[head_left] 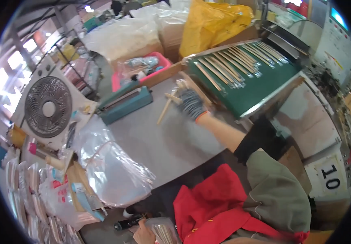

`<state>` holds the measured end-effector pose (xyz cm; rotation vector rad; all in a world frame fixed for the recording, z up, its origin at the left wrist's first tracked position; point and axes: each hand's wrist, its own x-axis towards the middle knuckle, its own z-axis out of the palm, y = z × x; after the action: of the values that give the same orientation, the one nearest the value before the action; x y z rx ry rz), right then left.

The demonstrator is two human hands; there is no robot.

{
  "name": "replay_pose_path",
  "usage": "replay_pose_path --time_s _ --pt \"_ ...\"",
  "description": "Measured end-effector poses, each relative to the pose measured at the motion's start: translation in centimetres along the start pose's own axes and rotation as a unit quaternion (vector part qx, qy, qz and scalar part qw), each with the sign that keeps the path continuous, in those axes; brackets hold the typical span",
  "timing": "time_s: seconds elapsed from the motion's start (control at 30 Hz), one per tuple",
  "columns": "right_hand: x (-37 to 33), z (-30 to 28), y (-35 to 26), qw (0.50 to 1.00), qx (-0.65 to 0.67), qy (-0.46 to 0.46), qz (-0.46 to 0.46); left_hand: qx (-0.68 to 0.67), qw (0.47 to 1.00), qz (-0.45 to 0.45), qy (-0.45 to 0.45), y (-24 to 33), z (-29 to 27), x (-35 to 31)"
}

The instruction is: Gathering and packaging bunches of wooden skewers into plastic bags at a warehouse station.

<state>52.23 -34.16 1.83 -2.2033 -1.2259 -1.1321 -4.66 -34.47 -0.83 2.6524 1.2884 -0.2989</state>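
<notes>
Red apron [212, 199] is hanging nearest; left hand [144, 233] is touching bagged sticks [164, 232], grip unclear; right hand [191, 105] is curling fingers around loose sticks [173, 98], ideally kept parallel.

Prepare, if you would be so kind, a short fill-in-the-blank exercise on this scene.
1. The right hand wears a glove patterned with ____.
2. The surface under the row of wooden sticks is coloured ____.
3. The round fan stands on the ____ side of the picture.
4. The basket beyond the teal box is coloured ____.

Missing words: stripes; green; left; pink.
</notes>
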Motion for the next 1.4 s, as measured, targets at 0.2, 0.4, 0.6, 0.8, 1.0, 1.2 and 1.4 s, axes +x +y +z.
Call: replay_pose_path --time_s 0.2,0.4,0.6,0.8,1.0,1.2,1.4 --pt "0.0 1.5 5.9 0.854 0.072 -0.391 0.336 -0.116 0.955 -0.011 -0.274 -3.2 5.0 -11.2" --pt "-1.6 2.5 4.5 0.873 0.115 -0.366 0.302 -0.132 0.904 0.153 -0.376 4.1 -4.2 -5.4" --pt "-0.5 -0.7 0.2 0.892 0.103 -0.364 0.247 -0.306 0.9 0.296 0.099 13.3 -6.4 18.3" --pt "-3.4 -1.8 -2.6 0.944 0.143 -0.25 0.162 -0.246 0.863 0.293 0.33 23.1 -3.7 37.4" --pt "-4.4 -2.9 -2.3 0.864 0.331 -0.335 0.176 -0.495 0.813 0.206 0.225 26.3 -1.1 32.2" --pt "-3.6 -0.8 4.8 0.992 0.035 -0.105 0.069 -0.437 0.835 0.209 0.261 23.6 -2.9 27.4" --pt "-7.4 3.6 3.6 0.945 -0.027 -0.231 0.231 -0.437 0.836 0.218 0.25 23.6 -2.9 26.9"
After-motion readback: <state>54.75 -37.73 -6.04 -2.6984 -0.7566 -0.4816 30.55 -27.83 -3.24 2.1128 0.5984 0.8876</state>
